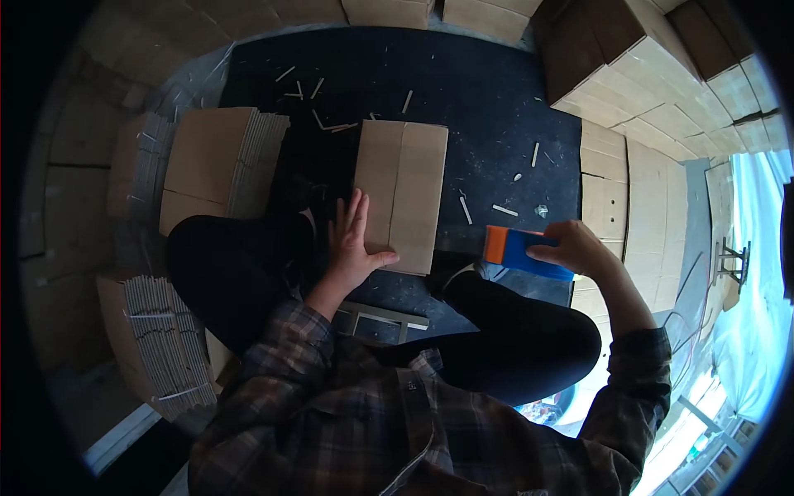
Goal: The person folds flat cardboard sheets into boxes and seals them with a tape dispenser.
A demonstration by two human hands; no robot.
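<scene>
A closed cardboard box [401,194] lies on the dark floor mat [496,99] between my legs, a seam running along its top. My left hand [353,248] rests with spread fingers on the box's left side and near corner. Off to the right of the box, my right hand [572,248] grips a blue and orange tool [529,252], which looks like a tape dispenser. The tool is held apart from the box, above the mat's right part.
Flattened cardboard bundles [207,165] stand at the left, with a strapped stack [165,339] nearer me. Large boxes [645,83] are piled at the upper right. Small strips [407,102] litter the mat. A low metal frame [380,316] lies below the box.
</scene>
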